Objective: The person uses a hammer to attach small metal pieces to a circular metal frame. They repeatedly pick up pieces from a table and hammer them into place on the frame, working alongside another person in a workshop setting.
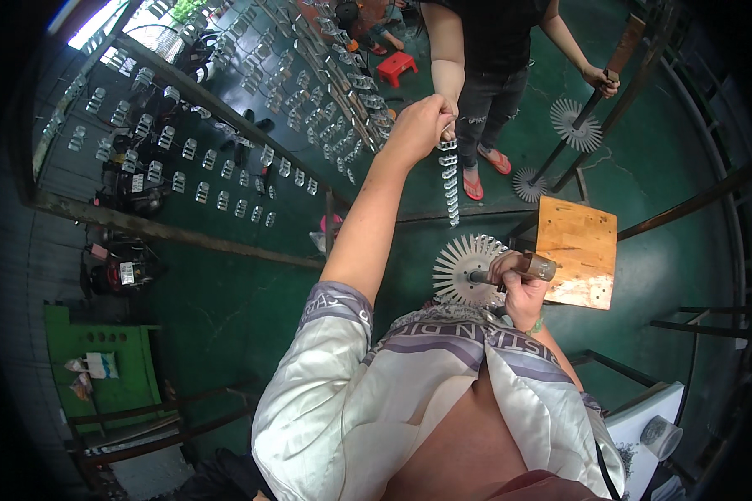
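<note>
My left hand (416, 129) reaches forward with its fingers pinched together at the top of a hanging string of small shiny metal pieces (451, 179). A co-worker's hand (450, 125) is right against my fingers there, so which of us bears the string is partly hidden. Close to my body, my right hand (524, 299) is wrapped round the brown handle (536, 266) of a tool. At the tool's other end is a round slotted metal disc (453, 265), its narrow blades fanning outward below the string.
Opposite me, a co-worker grips a similar tool with slotted discs (575, 125). A wooden stool (576, 250) stands right of my tool. Rows of hanging metal pieces (167, 136) fill a frame (167, 225) at left. Farther off are a red stool (397, 68) and a green bench (100, 401).
</note>
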